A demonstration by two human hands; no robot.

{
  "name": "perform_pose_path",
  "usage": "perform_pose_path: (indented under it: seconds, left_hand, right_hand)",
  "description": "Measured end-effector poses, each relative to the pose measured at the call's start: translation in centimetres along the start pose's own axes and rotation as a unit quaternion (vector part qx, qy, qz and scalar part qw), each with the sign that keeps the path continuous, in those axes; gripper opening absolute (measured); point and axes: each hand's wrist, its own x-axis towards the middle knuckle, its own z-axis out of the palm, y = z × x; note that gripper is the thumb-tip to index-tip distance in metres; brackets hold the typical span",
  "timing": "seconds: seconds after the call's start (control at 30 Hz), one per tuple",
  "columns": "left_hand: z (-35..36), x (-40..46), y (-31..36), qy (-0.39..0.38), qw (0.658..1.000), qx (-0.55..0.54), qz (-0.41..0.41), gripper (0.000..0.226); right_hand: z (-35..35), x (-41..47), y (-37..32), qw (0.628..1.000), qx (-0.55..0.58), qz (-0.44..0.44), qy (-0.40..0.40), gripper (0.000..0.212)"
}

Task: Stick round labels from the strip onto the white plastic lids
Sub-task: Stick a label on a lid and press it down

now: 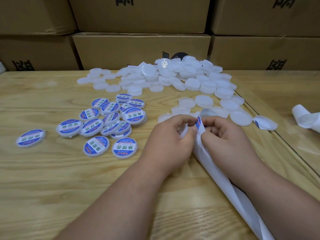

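About 17 labelled lids point(102, 122) done; the big bare pile point(166, 75) waits. Left hand point(170, 135) grips a lid (mostly hidden), right hand point(223, 134) pinches a label point(198, 121) off the strip point(223, 184).

Bare wooden table point(43, 179) lies open from seven to nine o'clock; labelled lids point(107, 122) crowd ten, blank lids point(173, 75) twelve.

Heap of plain round white plastic lids point(173, 75) at table's far side, blue-and-white labelled lids point(110, 122) clustered left, long white backing strip point(223, 181) trailing toward the near edge, round blue label point(198, 121) seemingly half-peeled at its top
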Motion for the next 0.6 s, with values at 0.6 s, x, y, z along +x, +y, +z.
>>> perform_pose_path:
  seconds: [0.6]
  left_hand:
    - [-0.27, 0.41, 0.0, 0.006, 0.999, -0.023, -0.041, 0.012]
  right_hand:
    - [0.34, -0.03, -0.28, 0.999, -0.036, -0.019, 0.013, 0.013]
